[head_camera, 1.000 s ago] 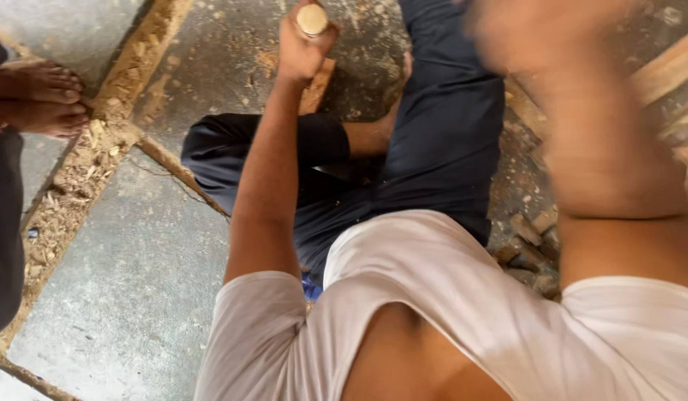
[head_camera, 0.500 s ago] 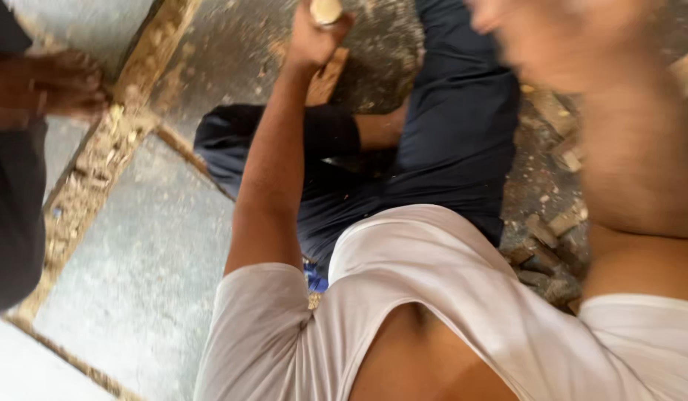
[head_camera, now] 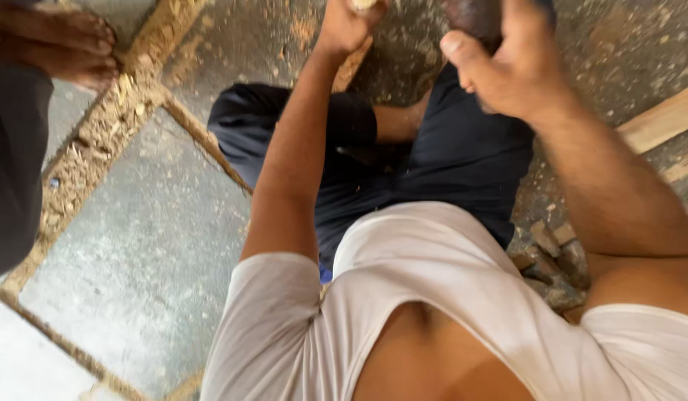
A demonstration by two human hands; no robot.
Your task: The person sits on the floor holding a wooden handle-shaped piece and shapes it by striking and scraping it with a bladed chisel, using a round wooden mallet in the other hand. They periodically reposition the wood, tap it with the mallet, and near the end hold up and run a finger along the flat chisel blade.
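At the top centre of the frame the left hand [head_camera: 348, 26] is clenched around a pale wooden tool [head_camera: 362, 4], whose round butt end just shows at the frame's upper edge. Below the fist a tan wooden length [head_camera: 353, 65] runs down and to the left, so the long axis seems to lie from upper right to lower left, leaning steeply; whether this lower length belongs to the same tool I cannot tell, since the hand covers the join.

The right hand [head_camera: 507, 63] sits in the upper right of centre, raised and nearer the camera, thumb out to the left and fingers curled round a dark, rounded thing [head_camera: 474, 16] that is mostly hidden; what it is cannot be told. The two hands are apart, with the dark thing between them.

Beneath both arms lie the person's folded legs in dark trousers [head_camera: 433, 156], and a white shirt [head_camera: 433, 297] fills the lower frame. The concrete floor [head_camera: 151, 245] is grey, with sawdust [head_camera: 106, 126] lining its seams at the left. Another person's bare foot [head_camera: 62, 44] stands at the upper left. A pale plank [head_camera: 659, 122] lies at the right edge, with wood offcuts [head_camera: 552, 252] below it. No packages or labels show.
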